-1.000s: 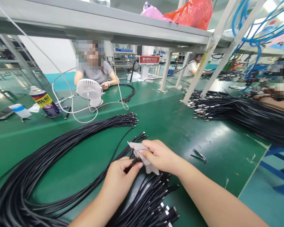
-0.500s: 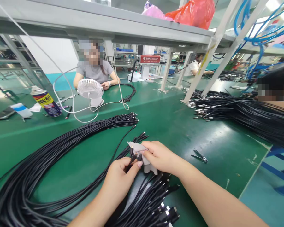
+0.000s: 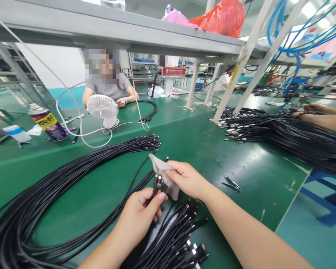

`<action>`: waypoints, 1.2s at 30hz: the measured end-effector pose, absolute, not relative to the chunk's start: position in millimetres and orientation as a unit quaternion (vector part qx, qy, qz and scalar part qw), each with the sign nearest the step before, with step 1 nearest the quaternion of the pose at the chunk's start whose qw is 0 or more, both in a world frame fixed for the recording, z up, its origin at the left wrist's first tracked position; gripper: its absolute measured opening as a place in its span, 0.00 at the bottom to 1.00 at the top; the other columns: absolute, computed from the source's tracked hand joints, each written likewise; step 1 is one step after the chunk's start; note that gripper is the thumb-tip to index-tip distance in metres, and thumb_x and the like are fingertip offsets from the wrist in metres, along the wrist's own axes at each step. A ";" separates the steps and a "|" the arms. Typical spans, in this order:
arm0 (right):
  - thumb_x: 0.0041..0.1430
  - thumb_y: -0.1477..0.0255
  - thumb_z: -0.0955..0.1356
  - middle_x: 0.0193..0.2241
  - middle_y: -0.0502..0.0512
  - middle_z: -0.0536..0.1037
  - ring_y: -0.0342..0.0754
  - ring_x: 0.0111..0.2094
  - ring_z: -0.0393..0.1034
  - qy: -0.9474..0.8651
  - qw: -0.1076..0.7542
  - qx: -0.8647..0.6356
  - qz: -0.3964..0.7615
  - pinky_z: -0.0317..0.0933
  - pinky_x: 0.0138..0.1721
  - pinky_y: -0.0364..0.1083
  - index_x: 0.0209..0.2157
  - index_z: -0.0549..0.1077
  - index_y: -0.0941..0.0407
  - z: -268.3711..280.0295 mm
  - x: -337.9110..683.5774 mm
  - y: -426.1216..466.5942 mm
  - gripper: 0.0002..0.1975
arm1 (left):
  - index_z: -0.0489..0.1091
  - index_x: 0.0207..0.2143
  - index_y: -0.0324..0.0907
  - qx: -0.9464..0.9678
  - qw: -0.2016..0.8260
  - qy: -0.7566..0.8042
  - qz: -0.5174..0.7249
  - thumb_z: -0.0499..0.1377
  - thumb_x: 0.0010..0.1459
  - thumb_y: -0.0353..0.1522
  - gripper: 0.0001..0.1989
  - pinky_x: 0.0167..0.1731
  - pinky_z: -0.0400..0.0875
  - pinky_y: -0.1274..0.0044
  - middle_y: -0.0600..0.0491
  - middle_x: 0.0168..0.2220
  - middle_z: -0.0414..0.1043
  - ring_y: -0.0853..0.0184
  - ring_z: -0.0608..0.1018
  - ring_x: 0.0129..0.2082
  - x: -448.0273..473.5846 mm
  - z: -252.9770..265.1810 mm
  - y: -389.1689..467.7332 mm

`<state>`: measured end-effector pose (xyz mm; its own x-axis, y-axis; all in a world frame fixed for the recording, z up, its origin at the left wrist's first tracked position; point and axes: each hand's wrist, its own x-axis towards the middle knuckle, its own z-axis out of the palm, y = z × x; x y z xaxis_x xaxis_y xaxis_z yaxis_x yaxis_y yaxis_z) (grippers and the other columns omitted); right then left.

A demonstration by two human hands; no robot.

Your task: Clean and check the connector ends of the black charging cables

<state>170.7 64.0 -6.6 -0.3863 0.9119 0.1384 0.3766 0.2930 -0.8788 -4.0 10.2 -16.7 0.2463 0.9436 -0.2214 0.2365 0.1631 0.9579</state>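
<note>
Several black cable connectors (image 3: 159, 183) stick up from between the thumb and fingers of my left hand (image 3: 142, 209), which is closed around them. My right hand (image 3: 186, 177) pinches a light grey cloth (image 3: 160, 164) just behind the connectors; part of the cloth hangs down below the fingers. Under my hands lies a bundle of black cables (image 3: 173, 231) whose connector ends point to the right. To the left, a larger bundle of black cables (image 3: 58, 179) curves over the green table, its metal-tipped ends near the middle.
A nail clipper (image 3: 232, 184) lies right of my hands. A spray can (image 3: 49, 123) and a white fan (image 3: 103, 108) with a looping cord stand at the back left. Another cable pile (image 3: 282, 134) lies at the right, near another person's hands. One person (image 3: 109, 84) sits opposite.
The cloth has shifted away from the connectors, so more of their metal tips show. My left hand still holds them. Another person's hands have come into sight at the right.
</note>
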 end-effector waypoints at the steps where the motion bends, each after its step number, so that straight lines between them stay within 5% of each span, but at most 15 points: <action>1: 0.63 0.70 0.60 0.25 0.48 0.69 0.42 0.26 0.63 -0.729 0.323 -0.420 0.434 0.57 0.28 0.40 0.32 0.69 0.57 -5.4 169.7 62.8 0.10 | 0.70 0.26 0.40 0.564 0.556 0.515 0.327 0.58 0.52 0.47 0.19 0.22 0.62 0.78 0.57 0.17 0.65 0.69 0.67 0.19 -4.0 -15.4 10.2; 7: 0.60 0.72 0.63 0.27 0.50 0.73 0.42 0.27 0.65 -0.664 0.311 -0.414 0.540 0.58 0.28 0.40 0.33 0.72 0.58 -4.2 165.5 60.4 0.07 | 0.72 0.28 0.39 0.507 0.620 0.464 0.378 0.58 0.54 0.48 0.20 0.26 0.64 0.77 0.56 0.19 0.68 0.69 0.69 0.21 -2.8 -10.8 8.5; 11: 0.59 0.62 0.66 0.22 0.50 0.72 0.42 0.23 0.64 -0.642 0.256 -0.407 0.597 0.56 0.24 0.40 0.29 0.70 0.59 -7.8 168.7 60.9 0.14 | 0.70 0.30 0.39 0.496 0.647 0.445 0.370 0.61 0.52 0.47 0.19 0.25 0.64 0.79 0.55 0.21 0.68 0.71 0.69 0.23 -2.4 -9.0 6.6; 16: 0.54 0.55 0.70 0.25 0.52 0.74 0.44 0.26 0.68 -0.646 0.293 -0.376 0.596 0.60 0.27 0.42 0.31 0.72 0.60 -6.5 170.7 59.6 0.20 | 0.61 0.25 0.42 0.459 0.651 0.471 0.379 0.66 0.47 0.41 0.17 0.20 0.62 0.81 0.60 0.19 0.64 0.73 0.67 0.20 -1.0 -8.9 7.6; 26: 0.50 0.60 0.73 0.32 0.57 0.76 0.47 0.32 0.71 -0.623 0.298 -0.321 0.648 0.63 0.33 0.44 0.36 0.72 0.61 -7.8 173.6 60.7 0.19 | 0.68 0.31 0.39 0.457 0.635 0.485 0.391 0.66 0.47 0.40 0.15 0.20 0.66 0.80 0.59 0.23 0.66 0.72 0.69 0.21 -0.7 -11.3 11.0; 36: 0.60 0.65 0.65 0.28 0.54 0.76 0.43 0.28 0.68 -0.712 0.297 -0.358 0.527 0.59 0.30 0.40 0.29 0.69 0.58 -4.6 166.0 56.5 0.11 | 0.65 0.29 0.40 0.480 0.634 0.479 0.372 0.64 0.47 0.46 0.20 0.17 0.53 0.82 0.62 0.16 0.60 0.75 0.60 0.17 -1.0 -17.9 10.5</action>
<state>166.0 56.5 -4.6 -0.5684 0.8215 0.0458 0.1968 0.1898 -0.9619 -1.0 10.5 -17.9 0.2650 0.9312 -0.2503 -0.0133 0.2631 0.9647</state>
